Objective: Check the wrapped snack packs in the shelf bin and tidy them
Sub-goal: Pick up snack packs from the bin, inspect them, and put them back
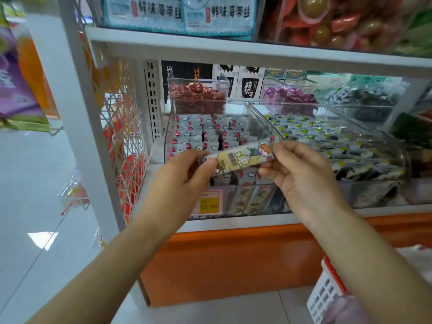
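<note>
A long, narrow wrapped snack pack with a yellow cartoon print [243, 157] is held level between two hands, just above the near edge of a clear plastic shelf bin [236, 108]. The left hand [184, 174] pinches its left end; the right hand [301, 169] pinches its right end.

Bright, soft-focused, edges blurred and warped

At upper right you see red candies [346, 22]; at lower middle, a yellow price tag [208, 205] and the orange shelf base [233, 260].
</note>
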Demonstrator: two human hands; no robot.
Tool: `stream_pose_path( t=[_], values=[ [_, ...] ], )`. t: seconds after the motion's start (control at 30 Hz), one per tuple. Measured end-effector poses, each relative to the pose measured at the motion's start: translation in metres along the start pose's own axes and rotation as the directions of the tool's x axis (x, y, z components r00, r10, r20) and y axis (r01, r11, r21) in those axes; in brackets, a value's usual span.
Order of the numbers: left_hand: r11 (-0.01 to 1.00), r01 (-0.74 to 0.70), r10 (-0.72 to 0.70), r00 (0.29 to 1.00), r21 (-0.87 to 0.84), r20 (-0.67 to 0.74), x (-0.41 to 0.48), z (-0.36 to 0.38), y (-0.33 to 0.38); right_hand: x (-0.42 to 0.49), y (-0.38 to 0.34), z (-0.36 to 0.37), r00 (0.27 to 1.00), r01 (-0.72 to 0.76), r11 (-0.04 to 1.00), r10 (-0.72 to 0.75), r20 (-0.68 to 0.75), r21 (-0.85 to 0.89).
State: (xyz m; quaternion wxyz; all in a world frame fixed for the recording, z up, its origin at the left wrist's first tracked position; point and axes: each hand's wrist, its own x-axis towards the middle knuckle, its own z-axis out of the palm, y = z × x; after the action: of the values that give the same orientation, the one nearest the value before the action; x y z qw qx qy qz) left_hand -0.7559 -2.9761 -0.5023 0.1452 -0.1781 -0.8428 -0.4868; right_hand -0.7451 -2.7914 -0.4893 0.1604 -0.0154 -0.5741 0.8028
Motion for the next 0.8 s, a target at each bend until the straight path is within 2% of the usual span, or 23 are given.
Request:
stream_pose_path(
  t=[0.1,0.2,0.37,0.53,0.8],
  values=[
    [0.974,0.089,-0.081,0.996,-0.21,0.046,-0.002,0.001,0.003,-0.005,0.001,-0.008,0.998,-0.067,0.995,0.065,0.019,0.068],
    [0.891,0.209,-0.187,0.978,-0.402,0.095,-0.002,0.001,0.0,-0.008,-0.001,-0.015,0.988,-0.141,0.981,0.132,0.076,0.135],
    [0.626,0.339,-0.319,0.933,-0.702,0.165,0.001,-0.001,-0.001,-0.011,0.0,-0.017,0.978,-0.178,0.972,0.159,0.132,0.151],
    [0.622,0.333,-0.34,0.93,-0.709,0.138,0.001,-0.001,0.001,-0.01,0.001,-0.016,0.976,-0.199,0.961,0.178,0.122,0.194],
    [0.538,0.385,-0.276,0.921,-0.75,0.275,0.0,-0.003,0.009,-0.004,0.001,-0.018,0.977,-0.198,0.942,0.211,-0.021,0.272]
  ],
)
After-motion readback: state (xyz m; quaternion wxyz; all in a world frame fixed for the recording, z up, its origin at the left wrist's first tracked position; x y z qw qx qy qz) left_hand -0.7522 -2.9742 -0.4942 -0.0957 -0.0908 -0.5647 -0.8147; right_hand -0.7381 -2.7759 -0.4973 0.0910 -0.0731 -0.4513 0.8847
